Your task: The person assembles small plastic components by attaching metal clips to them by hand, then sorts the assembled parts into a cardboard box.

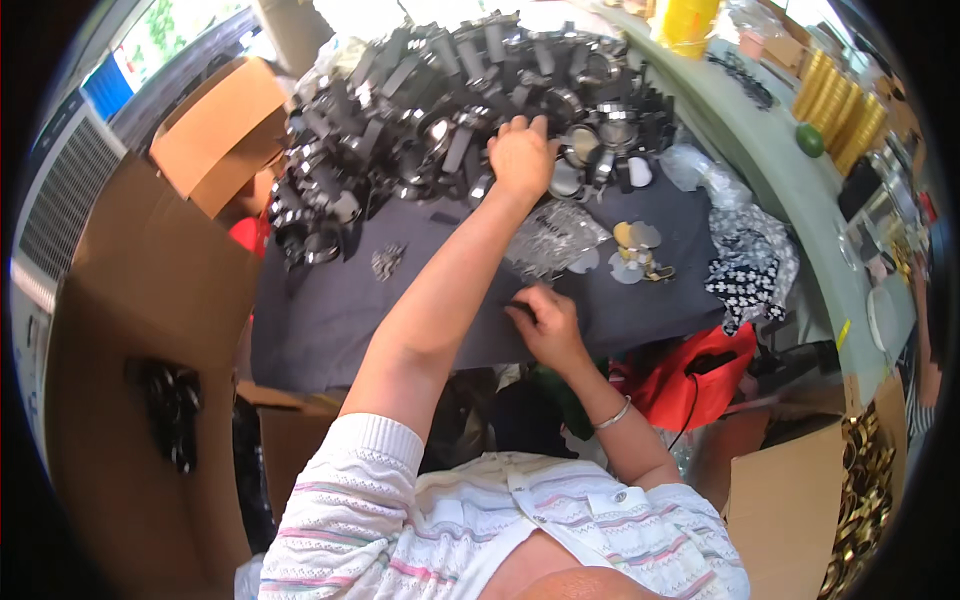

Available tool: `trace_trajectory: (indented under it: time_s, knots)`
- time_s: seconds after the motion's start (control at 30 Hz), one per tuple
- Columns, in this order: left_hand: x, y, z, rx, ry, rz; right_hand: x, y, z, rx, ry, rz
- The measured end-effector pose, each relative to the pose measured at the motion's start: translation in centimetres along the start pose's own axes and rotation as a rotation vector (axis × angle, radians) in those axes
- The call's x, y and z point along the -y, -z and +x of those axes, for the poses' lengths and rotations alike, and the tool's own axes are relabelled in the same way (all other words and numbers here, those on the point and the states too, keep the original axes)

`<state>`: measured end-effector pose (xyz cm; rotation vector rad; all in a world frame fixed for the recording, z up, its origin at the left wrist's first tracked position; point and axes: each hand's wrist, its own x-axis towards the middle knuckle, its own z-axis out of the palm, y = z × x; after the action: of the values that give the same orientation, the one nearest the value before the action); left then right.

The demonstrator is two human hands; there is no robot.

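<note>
My left hand (522, 158) reaches across the table to the near side of a big heap of black straps with round silver metal parts (440, 120). Its fingers curl down among them, and the fingertips are hidden. Near the table's front edge, my right hand (550, 322) pinches a small dark piece (519, 304) between thumb and fingers; its kind is hard to make out against the dark cloth (330, 310). Between the hands lies a clear bag of small silvery parts (556, 238). Round silver and gold discs (634, 250) lie beside it.
A few small metal bits (388, 261) sit left of my forearm. Patterned cloth (748, 265) hangs at the table's right edge. A red bag (695, 380) is below. Cardboard boxes (140, 300) flank me; the right one holds gold-coloured pieces (862, 490). A green counter (770, 150) runs along the right.
</note>
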<state>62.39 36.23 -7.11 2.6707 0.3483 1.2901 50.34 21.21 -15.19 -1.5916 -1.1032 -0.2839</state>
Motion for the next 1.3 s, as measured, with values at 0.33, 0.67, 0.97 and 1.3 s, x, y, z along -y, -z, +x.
trace_trajectory:
  time_s: [0.33, 0.67, 0.97, 1.3]
  knots:
    - [11.7, 21.2, -13.2, -0.251, 0.049, -0.107, -4.5, 2.6, -2.7, -0.015, -0.091, 0.12]
    - [37.6, 47.6, -37.6, -0.324, 1.231, 0.844, -4.1, 0.7, -1.3, 0.012, -0.208, 0.068]
    - [41.5, 48.7, -42.8, 0.018, 1.21, 0.862, -4.4, 1.3, -1.5, 0.088, -0.165, 0.121]
    - [40.8, 52.5, -40.1, 0.156, 1.297, 0.506, -3.1, 0.9, 0.1, 0.061, -0.14, 0.014]
